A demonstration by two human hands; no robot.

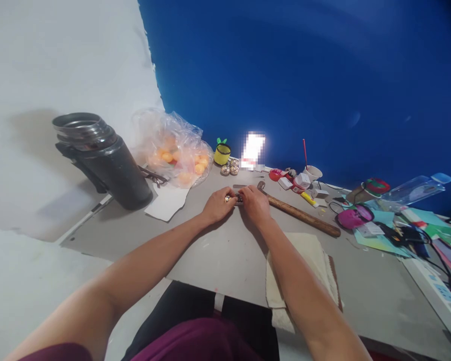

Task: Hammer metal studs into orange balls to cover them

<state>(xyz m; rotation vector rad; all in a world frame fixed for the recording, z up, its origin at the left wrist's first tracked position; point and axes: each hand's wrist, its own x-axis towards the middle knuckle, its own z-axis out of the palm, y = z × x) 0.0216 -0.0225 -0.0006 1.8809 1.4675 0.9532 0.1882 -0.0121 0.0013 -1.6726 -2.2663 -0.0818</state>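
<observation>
My left hand [218, 205] and my right hand [257, 204] meet over the middle of the grey table. Fingers of both are closed on a small dark, shiny piece [239, 198] between them; most of it is hidden, and its kind cannot be made out. Something gold-coloured glints at my left fingers. Just beyond the hands lies a thin flat grey strip [240, 186]. To the right of my right hand rests a hammer [304, 214], its wooden handle pointing right and its head close to my fingers. A folded cream cloth [311, 250] lies under my right forearm.
A black flask [115, 168] leans at left, by white paper [168, 203] and a plastic bag [180, 150] with orange fruit. Behind are a yellow cup [222, 154], speckled balls [225, 171] and a blurred bright screen [253, 149]. Small boxes, a bottle [413, 190] and cables fill the right.
</observation>
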